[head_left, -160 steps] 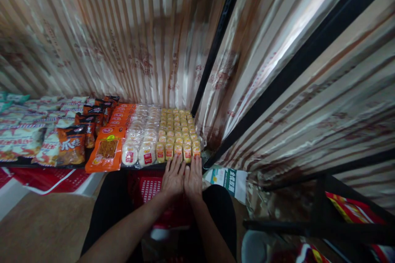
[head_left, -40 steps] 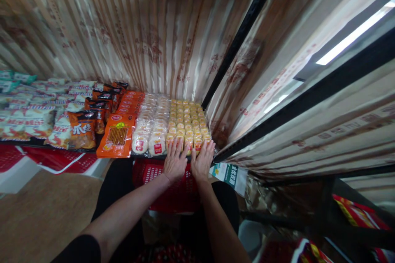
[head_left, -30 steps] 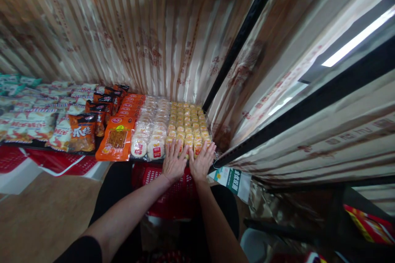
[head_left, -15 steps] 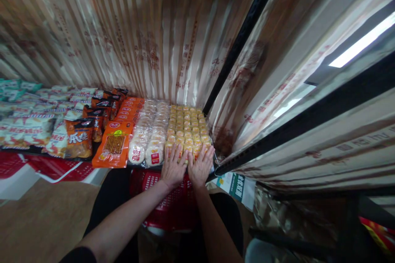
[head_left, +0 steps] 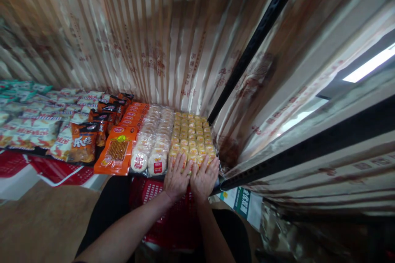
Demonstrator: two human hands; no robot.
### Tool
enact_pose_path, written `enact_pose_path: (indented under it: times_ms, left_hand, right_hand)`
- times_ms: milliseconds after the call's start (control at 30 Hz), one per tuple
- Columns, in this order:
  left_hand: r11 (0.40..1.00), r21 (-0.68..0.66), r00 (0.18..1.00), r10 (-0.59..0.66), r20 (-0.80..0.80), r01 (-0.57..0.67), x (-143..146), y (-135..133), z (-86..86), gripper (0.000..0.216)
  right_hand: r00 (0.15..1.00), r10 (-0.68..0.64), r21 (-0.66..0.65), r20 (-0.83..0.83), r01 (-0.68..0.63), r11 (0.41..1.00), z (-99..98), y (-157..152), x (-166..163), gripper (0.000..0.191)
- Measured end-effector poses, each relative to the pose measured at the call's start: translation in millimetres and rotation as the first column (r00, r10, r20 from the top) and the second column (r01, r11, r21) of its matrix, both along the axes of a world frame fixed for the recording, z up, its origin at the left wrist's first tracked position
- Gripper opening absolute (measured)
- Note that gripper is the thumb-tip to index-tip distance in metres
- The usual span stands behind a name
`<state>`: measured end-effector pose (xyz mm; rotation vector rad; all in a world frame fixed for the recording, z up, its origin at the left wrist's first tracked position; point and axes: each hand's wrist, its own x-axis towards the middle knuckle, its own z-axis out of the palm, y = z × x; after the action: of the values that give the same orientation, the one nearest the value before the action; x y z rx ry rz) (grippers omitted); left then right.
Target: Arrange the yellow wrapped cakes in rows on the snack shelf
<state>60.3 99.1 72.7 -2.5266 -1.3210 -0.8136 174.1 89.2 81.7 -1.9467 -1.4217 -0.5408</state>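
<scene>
Both my hands rest against the front of a block of small yellow wrapped snack packs (head_left: 191, 131) at the right end of the shelf. My left hand (head_left: 177, 178) lies with its fingers stretched out on the front left packs. Beside it, my right hand (head_left: 203, 178) has its fingers spread over the front right packs. The fingers cover part of the front row. Just left of my left hand stand two rows of round white packaged cakes (head_left: 157, 163) in clear wrap.
Further left are orange snack bags (head_left: 116, 150), dark orange bags (head_left: 84, 141) and white bags (head_left: 33, 129). A black metal post (head_left: 247, 59) rises behind the right corner, before a pleated printed curtain (head_left: 173, 28). Below my arms sits a red plastic basket (head_left: 151, 191).
The view has shifted slightly, so the shelf sits a little lower and further right. Both hands stay flat against the front of the yellow packs.
</scene>
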Motion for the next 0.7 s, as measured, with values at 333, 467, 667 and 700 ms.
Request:
enact_pose_path:
  times_ms: [333, 467, 667, 700]
  left_hand:
    - [0.999, 0.029, 1.0, 0.023, 0.007, -0.023, 1, 1, -2.3, 0.055]
    - [0.999, 0.03, 1.0, 0.03, 0.0, -0.03, 1, -1, 0.4, 0.053]
    - [0.999, -0.023, 0.999, 0.029, -0.017, -0.03, -2, -4, 12.5, 0.051]
    - [0.999, -0.03, 1.0, 0.021, -0.021, -0.022, -2, -5, 15.6, 0.052]
  right_hand:
    - [1.0, 0.008, 0.017, 0.018, -0.008, 1.0, -2.2, 1, 1, 0.06]
    - [1.0, 0.011, 0.021, 0.014, -0.012, 1.0, -1.7, 1, 1, 0.061]
    - [1.0, 0.009, 0.014, 0.027, -0.009, 1.0, 1.2, -2, 1, 0.059]
    - [1.0, 0.008, 0.004, 0.03, -0.008, 1.0, 2.2, -3, 1, 0.059]
